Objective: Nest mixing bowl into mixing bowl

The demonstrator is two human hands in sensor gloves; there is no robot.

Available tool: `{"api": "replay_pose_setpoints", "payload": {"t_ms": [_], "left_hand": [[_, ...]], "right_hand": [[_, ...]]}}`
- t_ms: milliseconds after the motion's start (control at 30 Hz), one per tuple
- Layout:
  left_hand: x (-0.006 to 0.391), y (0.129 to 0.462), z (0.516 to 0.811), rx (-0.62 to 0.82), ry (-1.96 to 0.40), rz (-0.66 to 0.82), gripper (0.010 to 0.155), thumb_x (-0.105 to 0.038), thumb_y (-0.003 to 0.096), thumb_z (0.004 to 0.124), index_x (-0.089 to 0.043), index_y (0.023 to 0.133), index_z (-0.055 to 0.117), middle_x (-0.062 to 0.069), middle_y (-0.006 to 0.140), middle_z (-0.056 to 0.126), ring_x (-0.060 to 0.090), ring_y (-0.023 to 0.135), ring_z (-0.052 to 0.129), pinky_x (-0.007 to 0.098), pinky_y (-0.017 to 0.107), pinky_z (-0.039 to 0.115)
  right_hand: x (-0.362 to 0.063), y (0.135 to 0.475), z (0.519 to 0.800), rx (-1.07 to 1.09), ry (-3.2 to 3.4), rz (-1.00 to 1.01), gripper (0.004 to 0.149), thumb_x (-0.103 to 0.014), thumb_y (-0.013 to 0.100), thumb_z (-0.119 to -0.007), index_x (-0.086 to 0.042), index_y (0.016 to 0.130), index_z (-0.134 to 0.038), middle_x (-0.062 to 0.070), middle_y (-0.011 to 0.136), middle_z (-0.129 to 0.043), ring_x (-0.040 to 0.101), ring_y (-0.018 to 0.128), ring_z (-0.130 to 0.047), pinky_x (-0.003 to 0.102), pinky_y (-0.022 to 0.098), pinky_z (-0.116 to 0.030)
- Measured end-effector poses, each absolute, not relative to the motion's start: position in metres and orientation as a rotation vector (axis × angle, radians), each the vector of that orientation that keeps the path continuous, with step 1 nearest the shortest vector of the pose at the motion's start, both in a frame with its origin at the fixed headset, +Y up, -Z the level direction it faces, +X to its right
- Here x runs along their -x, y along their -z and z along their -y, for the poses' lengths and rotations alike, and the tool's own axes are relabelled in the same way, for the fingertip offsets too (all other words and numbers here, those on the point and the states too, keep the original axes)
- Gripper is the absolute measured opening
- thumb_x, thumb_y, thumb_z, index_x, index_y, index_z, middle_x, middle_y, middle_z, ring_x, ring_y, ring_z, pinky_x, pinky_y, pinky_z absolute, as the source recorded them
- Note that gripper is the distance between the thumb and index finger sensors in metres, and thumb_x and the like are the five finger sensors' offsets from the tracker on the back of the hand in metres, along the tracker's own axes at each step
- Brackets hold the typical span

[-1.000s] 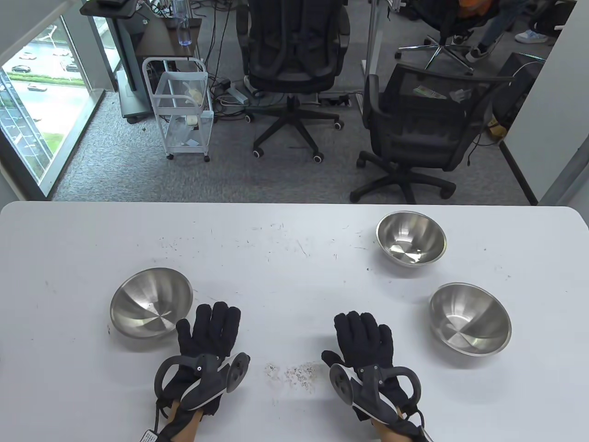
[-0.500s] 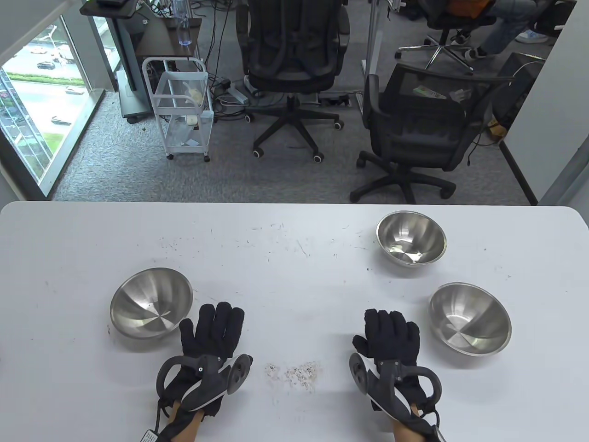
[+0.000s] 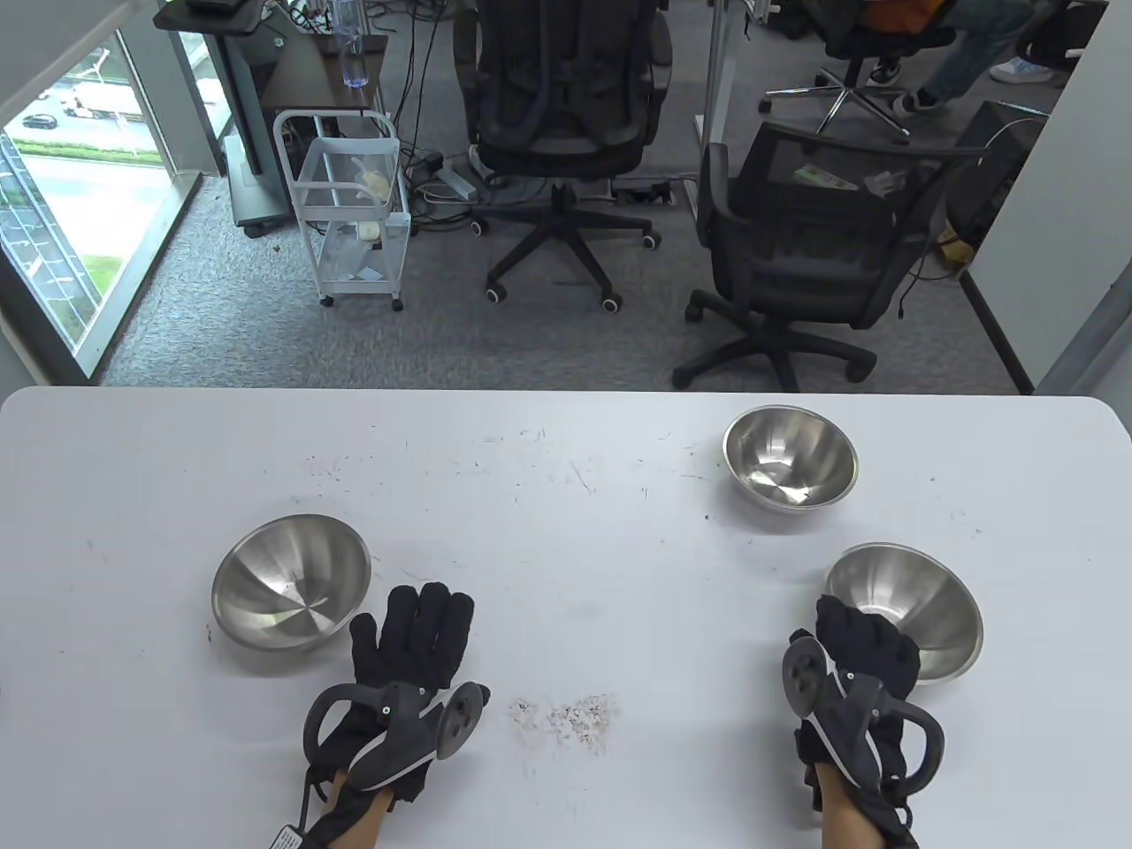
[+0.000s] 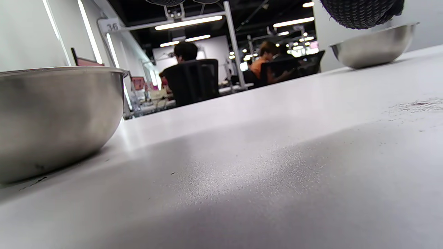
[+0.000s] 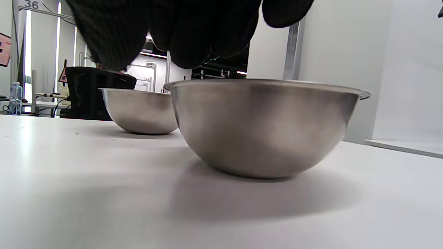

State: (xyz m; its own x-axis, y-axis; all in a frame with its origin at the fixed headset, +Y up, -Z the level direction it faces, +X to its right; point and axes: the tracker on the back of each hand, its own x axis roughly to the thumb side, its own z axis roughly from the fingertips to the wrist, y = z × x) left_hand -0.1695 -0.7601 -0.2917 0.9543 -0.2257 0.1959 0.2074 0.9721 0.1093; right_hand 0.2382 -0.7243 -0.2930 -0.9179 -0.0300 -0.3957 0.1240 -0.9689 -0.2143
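Observation:
Three steel mixing bowls stand upright and apart on the white table [image 3: 548, 548]: one at the left [image 3: 290, 579], one at the back right [image 3: 790, 457] and one at the near right [image 3: 920, 610]. My left hand [image 3: 416, 619] rests flat on the table, fingers spread, just right of the left bowl [image 4: 52, 117], and holds nothing. My right hand [image 3: 858, 632] is at the near-left rim of the near right bowl [image 5: 266, 128]. Its fingers [image 5: 193, 31] hang open above that rim and grip nothing. The back right bowl [image 5: 138, 110] stands behind.
A patch of crumbs [image 3: 566, 715] lies on the table between my hands. Two black office chairs [image 3: 796, 256] and a white cart [image 3: 354, 212] stand on the floor beyond the table's far edge. A far bowl [image 4: 373, 45] shows in the left wrist view.
My right hand has moved right across the table from near the centre to the near right bowl's rim. My left hand has barely shifted. The bowls have not moved.

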Motion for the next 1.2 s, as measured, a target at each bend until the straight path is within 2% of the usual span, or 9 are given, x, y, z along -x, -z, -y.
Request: {"api": "replay_pose_setpoints", "payload": {"t_ms": [267, 400, 500, 900, 1067, 1200], "left_hand": [[0.169, 0.291, 0.76, -0.086, 0.211, 0.215, 0.1, -0.068, 0.0455, 0.064, -0.022, 0.122, 0.019, 0.013, 0.13, 0.03, 0.046, 0.119, 0.035, 0.074, 0.078, 0.043], [0.169, 0.291, 0.76, -0.085, 0.209, 0.22, 0.1, -0.068, 0.0455, 0.064, -0.022, 0.122, 0.019, 0.013, 0.13, 0.03, 0.046, 0.119, 0.035, 0.075, 0.078, 0.043], [0.168, 0.291, 0.76, -0.085, 0.208, 0.221, 0.1, -0.068, 0.0456, 0.064, -0.022, 0.122, 0.019, 0.013, 0.13, 0.031, 0.046, 0.119, 0.035, 0.074, 0.078, 0.043], [0.168, 0.29, 0.759, -0.082, 0.207, 0.22, 0.1, -0.068, 0.0456, 0.064, -0.022, 0.122, 0.019, 0.013, 0.13, 0.03, 0.046, 0.119, 0.035, 0.074, 0.078, 0.043], [0.169, 0.29, 0.759, -0.083, 0.206, 0.219, 0.1, -0.068, 0.0455, 0.064, -0.022, 0.122, 0.019, 0.013, 0.13, 0.03, 0.046, 0.119, 0.035, 0.074, 0.078, 0.043], [0.169, 0.29, 0.758, -0.085, 0.206, 0.217, 0.1, -0.068, 0.0456, 0.064, -0.022, 0.122, 0.019, 0.013, 0.13, 0.03, 0.046, 0.119, 0.035, 0.074, 0.078, 0.043]], "right_hand": [[-0.256, 0.302, 0.735, -0.713, 3.006, -0.253, 0.047, -0.043, 0.042, -0.092, -0.027, 0.086, -0.086, -0.004, 0.078, -0.106, 0.027, 0.08, -0.098, 0.057, 0.067, -0.067], [-0.259, 0.304, 0.739, -0.744, 2.998, -0.261, 0.037, -0.039, 0.045, -0.091, -0.028, 0.08, -0.091, -0.005, 0.071, -0.11, 0.026, 0.075, -0.102, 0.057, 0.066, -0.069], [-0.259, 0.304, 0.739, -0.744, 3.003, -0.271, 0.035, -0.04, 0.045, -0.091, -0.028, 0.078, -0.092, -0.006, 0.068, -0.111, 0.025, 0.072, -0.104, 0.057, 0.065, -0.07], [-0.253, 0.302, 0.738, -0.721, 2.891, -0.475, 0.03, -0.035, 0.044, -0.095, -0.03, 0.073, -0.093, -0.006, 0.063, -0.11, 0.023, 0.069, -0.102, 0.055, 0.065, -0.071], [-0.244, 0.297, 0.728, -0.659, 2.9, -0.547, 0.03, -0.035, 0.043, -0.095, -0.03, 0.072, -0.093, -0.006, 0.063, -0.109, 0.023, 0.069, -0.102, 0.055, 0.065, -0.071], [-0.23, 0.286, 0.714, -0.531, 2.914, -0.685, 0.03, -0.036, 0.043, -0.095, -0.03, 0.073, -0.092, -0.006, 0.063, -0.109, 0.022, 0.069, -0.102, 0.054, 0.065, -0.071]]}}
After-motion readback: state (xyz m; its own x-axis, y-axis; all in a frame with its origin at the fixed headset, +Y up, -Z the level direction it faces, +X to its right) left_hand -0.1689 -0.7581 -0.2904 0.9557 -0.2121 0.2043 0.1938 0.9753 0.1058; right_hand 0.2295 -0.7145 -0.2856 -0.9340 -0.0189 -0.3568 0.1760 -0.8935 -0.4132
